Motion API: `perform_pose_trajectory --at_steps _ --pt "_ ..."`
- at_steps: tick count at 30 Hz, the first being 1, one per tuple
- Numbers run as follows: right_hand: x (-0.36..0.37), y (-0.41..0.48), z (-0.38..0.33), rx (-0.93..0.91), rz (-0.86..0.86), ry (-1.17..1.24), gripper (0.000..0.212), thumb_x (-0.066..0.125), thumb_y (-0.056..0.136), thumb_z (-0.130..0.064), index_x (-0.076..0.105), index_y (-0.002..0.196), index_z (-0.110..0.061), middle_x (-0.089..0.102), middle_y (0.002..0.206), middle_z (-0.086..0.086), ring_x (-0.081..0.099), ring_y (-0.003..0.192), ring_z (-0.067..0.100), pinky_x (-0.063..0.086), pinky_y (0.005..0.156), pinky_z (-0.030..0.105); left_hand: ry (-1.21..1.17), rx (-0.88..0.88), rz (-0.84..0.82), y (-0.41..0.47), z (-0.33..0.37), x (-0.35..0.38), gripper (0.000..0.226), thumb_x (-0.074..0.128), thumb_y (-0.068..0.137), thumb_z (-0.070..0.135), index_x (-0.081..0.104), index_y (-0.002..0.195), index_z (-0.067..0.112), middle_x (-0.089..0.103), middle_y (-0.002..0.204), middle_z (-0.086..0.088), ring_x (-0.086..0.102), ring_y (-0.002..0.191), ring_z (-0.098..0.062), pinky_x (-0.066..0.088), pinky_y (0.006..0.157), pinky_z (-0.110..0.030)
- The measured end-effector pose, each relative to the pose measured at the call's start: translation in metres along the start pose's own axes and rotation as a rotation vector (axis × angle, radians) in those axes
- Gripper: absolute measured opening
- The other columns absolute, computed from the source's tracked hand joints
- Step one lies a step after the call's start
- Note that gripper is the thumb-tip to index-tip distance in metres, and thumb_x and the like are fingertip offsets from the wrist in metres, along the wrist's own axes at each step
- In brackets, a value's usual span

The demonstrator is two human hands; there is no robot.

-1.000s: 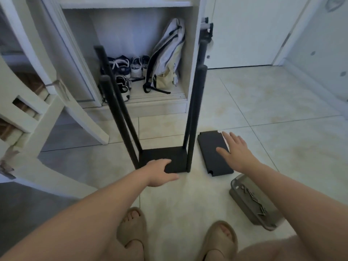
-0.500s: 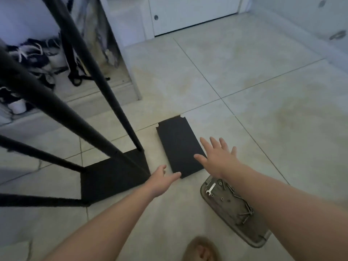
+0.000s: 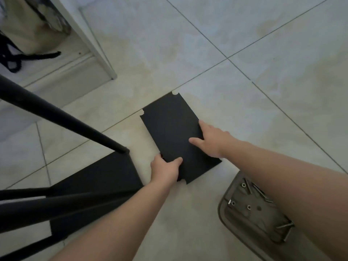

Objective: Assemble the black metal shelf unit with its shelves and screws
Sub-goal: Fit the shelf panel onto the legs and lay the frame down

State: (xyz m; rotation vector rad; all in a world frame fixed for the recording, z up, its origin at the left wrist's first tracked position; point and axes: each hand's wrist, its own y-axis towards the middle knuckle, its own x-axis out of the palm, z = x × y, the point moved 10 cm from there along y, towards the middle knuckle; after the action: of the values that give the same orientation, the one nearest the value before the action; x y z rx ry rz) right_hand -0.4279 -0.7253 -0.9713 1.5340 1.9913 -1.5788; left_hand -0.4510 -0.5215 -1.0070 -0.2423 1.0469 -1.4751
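Down on the left, the black frame [image 3: 94, 181] stands on the floor [image 3: 244, 72], its posts [image 3: 66, 117] rising from a bottom shelf that looks already fixed. Just beside it the left hand [image 3: 165, 168] grips the near left edge of the loose shelf [image 3: 175, 132], thumb on top, fingers curled under. The shelf lies flat on the tiles, a thin, stiff sheet of metal, likely light but with hard edges, so the two long sides seem the sensible hold, clear of the notched corners. The right hand [image 3: 211, 142] takes the far long side, thumb spread on top, forefinger along the rim. Both arms reach forward, nearly straight. Further right, under the right forearm, a grey tray [image 3: 224, 210] holds the screws [image 3: 284, 226].
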Motion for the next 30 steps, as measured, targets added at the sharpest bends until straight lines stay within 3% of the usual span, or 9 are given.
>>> perform_pose_trajectory --at_steps 5,9,11,13,15,17,19,22,30 --pt "-0.009 -0.007 -0.006 0.006 0.028 0.295 0.058 0.055 0.101 -0.047 0.039 0.149 -0.019 0.054 0.142 0.004 0.053 0.126 0.027 0.043 0.099 0.035 -0.028 -0.004 0.013 -0.007 0.010 -0.009 0.037 0.067 0.093 0.017 0.058 0.128 0.014 0.067 0.118 0.000 0.064 0.102 -0.021 0.047 0.068 -0.025" --pt "-0.033 -0.026 -0.003 0.021 0.088 0.508 0.051 0.060 0.096 -0.046 0.052 0.141 -0.023 0.061 0.134 -0.003 0.059 0.114 0.020 0.046 0.097 0.035 -0.069 0.040 0.000 -0.033 0.037 -0.019 0.035 0.067 0.094 0.014 0.056 0.128 0.013 0.067 0.117 0.001 0.064 0.103 -0.020 0.052 0.082 -0.028" --pt "-0.051 -0.042 0.003 0.065 0.140 0.588 0.063 0.063 0.092 -0.049 0.049 0.146 -0.022 0.060 0.139 -0.001 0.059 0.121 0.024 0.047 0.106 0.042 -0.066 0.090 -0.012 -0.051 0.055 -0.025 0.038 0.067 0.094 0.013 0.054 0.130 0.015 0.066 0.121 0.001 0.063 0.109 -0.021 0.053 0.096 -0.036" --pt "-0.072 -0.066 0.008 0.091 0.203 0.660 0.068 0.064 0.096 -0.042 0.041 0.153 -0.015 0.056 0.144 0.004 0.055 0.128 0.027 0.043 0.109 0.039 -0.055 0.147 -0.028 -0.075 0.075 -0.033 0.042 0.067 0.093 0.012 0.053 0.133 0.016 0.065 0.123 0.002 0.063 0.112 -0.021 0.052 0.101 -0.040" --pt "-0.095 -0.097 0.010 0.103 0.261 0.718 0.062 0.064 0.098 -0.033 0.043 0.152 -0.010 0.055 0.143 0.007 0.055 0.127 0.027 0.043 0.105 0.037 -0.034 0.212 -0.048 -0.104 0.096 -0.042 0.044 0.068 0.093 0.012 0.053 0.134 0.016 0.065 0.125 0.004 0.062 0.112 -0.020 0.052 0.101 -0.039" --pt "-0.119 -0.133 0.009 0.104 0.306 0.742 0.044 0.062 0.099 -0.027 0.057 0.138 -0.008 0.061 0.137 0.008 0.060 0.118 0.026 0.048 0.105 0.043 -0.019 0.288 -0.078 -0.138 0.119 -0.050 0.045 0.068 0.091 0.011 0.054 0.133 0.016 0.065 0.126 0.004 0.063 0.113 -0.018 0.052 0.101 -0.040" --pt "-0.145 -0.173 0.003 0.077 0.331 0.761 0.023 0.058 0.101 -0.020 0.068 0.119 -0.008 0.071 0.114 0.008 0.065 0.098 0.024 0.056 0.096 0.046 0.007 0.368 -0.100 -0.177 0.144 -0.059 0.044 0.068 0.090 0.011 0.057 0.132 0.018 0.067 0.124 0.005 0.063 0.113 -0.018 0.052 0.101 -0.042" --pt "-0.183 -0.237 -0.011 0.029 0.368 0.774 0.017 0.055 0.103 -0.018 0.067 0.112 -0.011 0.069 0.095 0.000 0.066 0.084 0.022 0.058 0.069 0.031 0.049 0.504 -0.094 -0.242 0.180 -0.080 0.040 0.065 0.092 0.009 0.058 0.129 0.022 0.067 0.123 0.007 0.063 0.113 -0.019 0.050 0.103 -0.043" --pt "-0.262 -0.415 -0.072 -0.208 0.477 0.843 0.026 0.062 0.101 -0.028 0.065 0.117 -0.007 0.068 0.101 0.005 0.070 0.076 0.024 0.059 0.059 0.034 0.009 0.786 -0.077 -0.418 0.226 -0.163 0.046 0.061 0.094 0.007 0.054 0.138 0.019 0.064 0.120 0.006 0.064 0.103 -0.018 0.055 0.092 -0.036"
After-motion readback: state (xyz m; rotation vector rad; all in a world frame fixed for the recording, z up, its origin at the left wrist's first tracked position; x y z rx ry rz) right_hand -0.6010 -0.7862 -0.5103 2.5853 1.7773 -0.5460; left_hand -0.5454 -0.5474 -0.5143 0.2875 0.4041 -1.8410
